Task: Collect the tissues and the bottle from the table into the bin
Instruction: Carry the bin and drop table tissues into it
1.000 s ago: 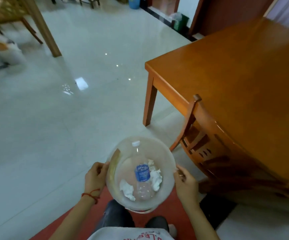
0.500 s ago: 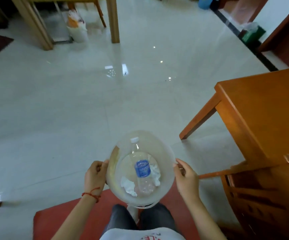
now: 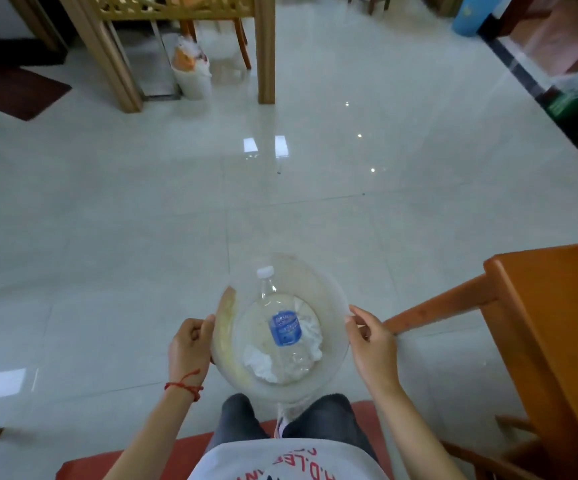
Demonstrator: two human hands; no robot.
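The clear plastic bin point(image 3: 332, 292) is held in the air in front of the person, above the tiled floor point(image 3: 142, 237), and the camera looks down into it. Inside the bin lies the bottle point(image 3: 282, 320), a transparent one with a white cap and a blue label; its cap end leans up against the far wall of the bin and its base rests on the bottom. The white crumpled tissues point(image 3: 261, 363) are on the bottom of the bin too, one at the near left of the bottle and one at its right side, both touching it. The left hand point(image 3: 189, 348) grips the left rim with the fingers curled together and the thumb pressed on the rim edge; a red string is around this wrist. The right hand point(image 3: 372, 344) grips the right rim, the thumb and fingers closed on it. The corner of the wooden table point(image 3: 557, 323) is at the right, and no tissues or bottle are seen on its visible part.
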